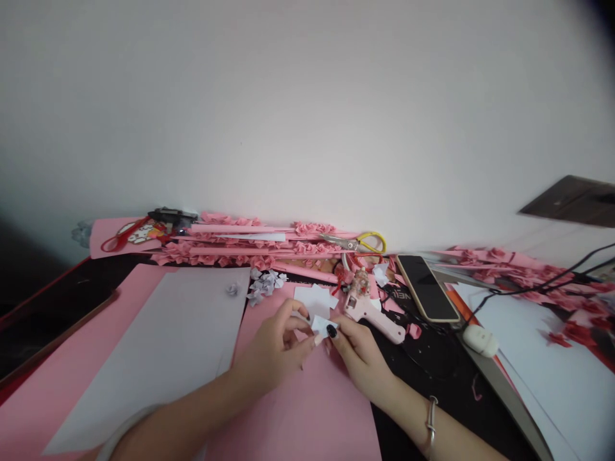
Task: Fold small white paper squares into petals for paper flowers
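A small piece of white paper point(321, 325) is pinched between both hands above a pink sheet point(307, 397). My left hand point(281, 342) grips its left side with thumb and fingers. On its right side, my right hand point(358, 352) presses with a dark-nailed thumb. Just beyond the fingers lies white cut paper point(312, 298) with a jagged edge. A pile of folded pale paper flowers point(265, 285) sits to the upper left, with one single paper flower point(233, 289) beside it. Close to my right hand rests a pink glue gun point(379, 319).
Along the wall lie long pink paper flower stems point(250, 246) and yellow-handled scissors point(353, 242). A phone point(427, 288) and a white earbud case point(480, 340) are on the right, with black cables. White sheets lie on both sides; a dark tray-like object point(52, 326) stands far left.
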A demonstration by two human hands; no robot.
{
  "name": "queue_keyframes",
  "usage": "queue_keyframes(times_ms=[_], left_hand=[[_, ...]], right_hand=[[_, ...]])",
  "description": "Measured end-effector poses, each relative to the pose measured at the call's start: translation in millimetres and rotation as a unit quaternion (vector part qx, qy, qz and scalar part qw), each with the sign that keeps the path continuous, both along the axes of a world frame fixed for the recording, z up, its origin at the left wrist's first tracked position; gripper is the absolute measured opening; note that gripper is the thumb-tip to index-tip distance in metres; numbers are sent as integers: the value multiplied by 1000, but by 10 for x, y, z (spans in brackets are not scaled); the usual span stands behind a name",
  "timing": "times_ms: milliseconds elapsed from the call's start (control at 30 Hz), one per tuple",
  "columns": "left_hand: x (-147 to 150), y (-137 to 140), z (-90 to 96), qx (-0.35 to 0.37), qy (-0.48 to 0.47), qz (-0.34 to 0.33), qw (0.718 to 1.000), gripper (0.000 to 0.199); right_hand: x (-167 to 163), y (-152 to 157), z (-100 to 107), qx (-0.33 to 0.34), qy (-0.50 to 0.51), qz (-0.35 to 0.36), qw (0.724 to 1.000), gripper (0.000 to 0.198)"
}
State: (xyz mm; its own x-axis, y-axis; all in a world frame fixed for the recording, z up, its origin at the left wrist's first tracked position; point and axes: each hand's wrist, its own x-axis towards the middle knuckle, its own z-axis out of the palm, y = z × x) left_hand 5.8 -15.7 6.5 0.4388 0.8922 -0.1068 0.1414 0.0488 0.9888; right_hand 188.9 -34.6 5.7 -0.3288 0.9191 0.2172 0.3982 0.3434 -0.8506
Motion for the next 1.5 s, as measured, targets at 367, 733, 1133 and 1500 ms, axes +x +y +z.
queue_keyframes(times_ms=[367, 733, 1133, 1500], left_hand=[[11, 54, -23, -104, -45, -42, 993, 16], [-2, 55, -23, -72, 11, -13, 997, 22], [-10, 60, -23, -11, 81, 2, 997, 26], [-15, 61, -5, -48, 43, -16, 998, 23]], right_hand=[[-12, 7, -51, -6, -36, -21, 999, 25], [-31, -84, 11, -16, 18, -2, 1000, 17], [-34, -87, -6, -9, 20, -6, 1000, 20], [-46, -91, 66, -20, 37, 15, 999, 21]])
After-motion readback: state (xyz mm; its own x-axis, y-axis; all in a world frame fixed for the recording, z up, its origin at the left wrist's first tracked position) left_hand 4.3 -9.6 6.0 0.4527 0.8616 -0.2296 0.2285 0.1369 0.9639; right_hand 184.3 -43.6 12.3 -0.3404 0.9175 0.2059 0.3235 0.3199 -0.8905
